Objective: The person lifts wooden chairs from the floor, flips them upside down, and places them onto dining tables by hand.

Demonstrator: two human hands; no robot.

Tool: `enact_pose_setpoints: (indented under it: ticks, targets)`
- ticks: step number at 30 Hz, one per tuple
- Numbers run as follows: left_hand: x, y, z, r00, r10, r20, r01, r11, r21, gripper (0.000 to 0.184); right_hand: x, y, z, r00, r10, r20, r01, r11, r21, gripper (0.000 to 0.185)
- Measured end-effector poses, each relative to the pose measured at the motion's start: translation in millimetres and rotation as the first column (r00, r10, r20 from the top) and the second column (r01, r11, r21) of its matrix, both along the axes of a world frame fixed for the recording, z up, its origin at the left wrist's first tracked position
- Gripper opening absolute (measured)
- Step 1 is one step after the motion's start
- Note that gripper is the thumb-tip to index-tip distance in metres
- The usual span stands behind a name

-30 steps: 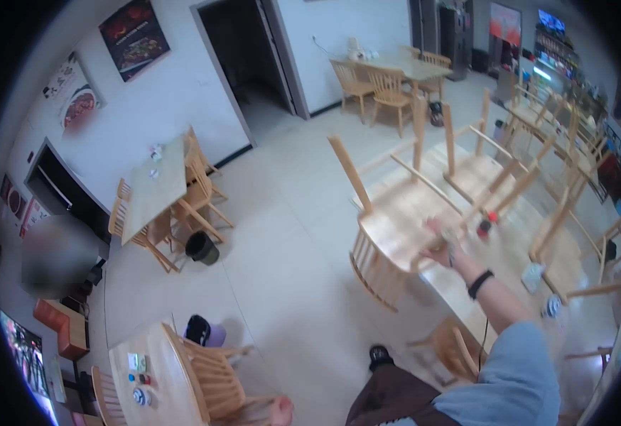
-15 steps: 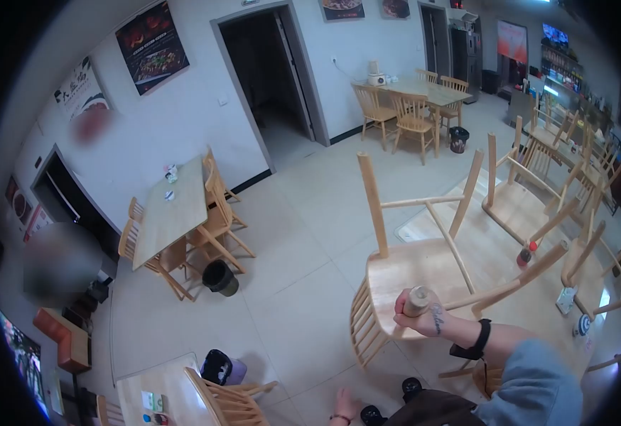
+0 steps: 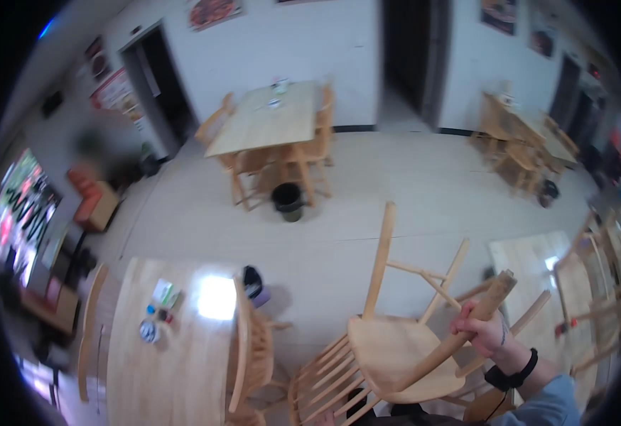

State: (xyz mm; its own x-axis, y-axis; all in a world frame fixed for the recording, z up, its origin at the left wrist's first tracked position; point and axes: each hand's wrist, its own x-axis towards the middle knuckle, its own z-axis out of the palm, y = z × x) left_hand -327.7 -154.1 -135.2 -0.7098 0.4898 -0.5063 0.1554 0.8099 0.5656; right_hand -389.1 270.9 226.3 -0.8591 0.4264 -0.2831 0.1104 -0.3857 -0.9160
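Dining room [image 3: 353, 170] with a legs-up chair [image 3: 389, 348] in hand

Pale floor runs out to a white wall [image 3: 289, 50] at twelve o'clock. Wooden tables stand around it: a near table [image 3: 182, 369] between seven and eight o'clock, a wall table [image 3: 254, 128] at eleven, and a right-side table [image 3: 531, 270] between three and four.

At five o'clock is the legs-up chair, its legs pointing upward and its backrest [image 3: 325, 380] slanting down toward seven. Beside the near table stands an upright chair [image 3: 256, 348]; a black bin [image 3: 287, 206] sits in front of the wall table.

At four o'clock the right hand [image 3: 479, 326] has its fingers wrapped around one leg [image 3: 452, 344] of the legs-up chair. At six, the left hand [image 3: 324, 418] shows only partly by the backrest slats; whether its fingers grip them I cannot tell.

Smallest, at eight o'clock, are a green-and-white packet [image 3: 165, 292] and a round blue-and-white container [image 3: 148, 330] on the near table.

Judging by the hold, the step in hand is handling this chair upside down. The next move seems to call for a firm grasp on that leg, support at the backrest, and care not to knock the upright chair.
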Motion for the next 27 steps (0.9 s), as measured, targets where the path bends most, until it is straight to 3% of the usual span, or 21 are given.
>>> enact_pose_setpoints:
  ticks: [1,2,4,7,10,11,14,17,20,23,24,26,27]
  targets:
    - [26.5,-20.8,-40.7,0.999,0.004,0.041,-0.001,0.998,-0.061,0.065,-9.8,-4.6,-12.7,0.999,-0.039,-0.006,0.038,0.999,-0.035,0.02]
    - [41.3,-28.7,-44.6,0.997,0.043,0.058,-0.037,0.994,-0.098,0.065,-17.5,-3.2,-29.4,1.0,-0.012,0.016,0.013,0.998,-0.067,0.021]
    - [66.0,-40.9,-31.5,0.989,0.104,0.102,-0.086,0.983,-0.165,0.065,-33.9,5.0,-75.3,0.997,0.027,0.072,-0.018,0.992,-0.122,0.022]
    - [60.4,-33.3,34.3,0.966,0.002,0.26,0.081,0.948,-0.306,0.061,-62.6,19.3,-150.2,0.995,0.027,0.099,-0.001,0.967,-0.254,0.018]
    - [72.5,-22.3,55.6,0.981,0.169,0.095,-0.143,0.961,-0.235,0.056,-89.4,42.7,-235.8,0.973,0.03,0.229,0.042,0.952,-0.302,0.026]
    - [71.4,-21.1,40.4,0.933,0.267,0.241,-0.194,0.938,-0.288,0.057,-91.7,56.2,-279.4,0.97,0.04,0.24,0.041,0.945,-0.324,0.027]
    - [66.9,-13.3,41.2,0.949,0.251,0.192,-0.181,0.93,-0.32,0.05,-95.2,78.9,-363.8,0.923,0.054,0.382,0.078,0.944,-0.321,0.025]
    - [56.7,-5.0,41.8,0.937,0.233,0.259,-0.141,0.934,-0.329,0.057,-81.0,116.0,-457.3,0.919,0.092,0.384,0.075,0.914,-0.399,0.023]
    - [33.0,8.4,61.2,0.921,0.19,0.339,-0.069,0.938,-0.338,0.061,-56.2,120.7,-470.5,0.916,0.106,0.386,0.084,0.893,-0.443,0.028]
    - [24.9,28.3,64.5,0.93,0.112,0.35,-0.003,0.955,-0.297,0.061,-24.4,133.5,-474.2,0.943,0.123,0.31,-0.01,0.939,-0.344,0.033]
    - [23.1,32.9,65.0,0.936,0.082,0.342,0.018,0.96,-0.279,0.06,-17.6,132.4,-458.1,0.941,0.115,0.318,-0.004,0.944,-0.329,0.034]
    - [4.6,55.0,41.5,0.863,0.12,0.49,0.052,0.945,-0.323,0.065,2.5,112.0,-389.1,0.932,0.1,0.347,0.01,0.954,-0.301,0.039]
    - [0.5,65.8,43.2,0.815,0.139,0.563,0.074,0.938,-0.339,0.067,23.0,95.3,-353.0,0.922,0.199,0.331,-0.134,0.968,-0.21,0.036]
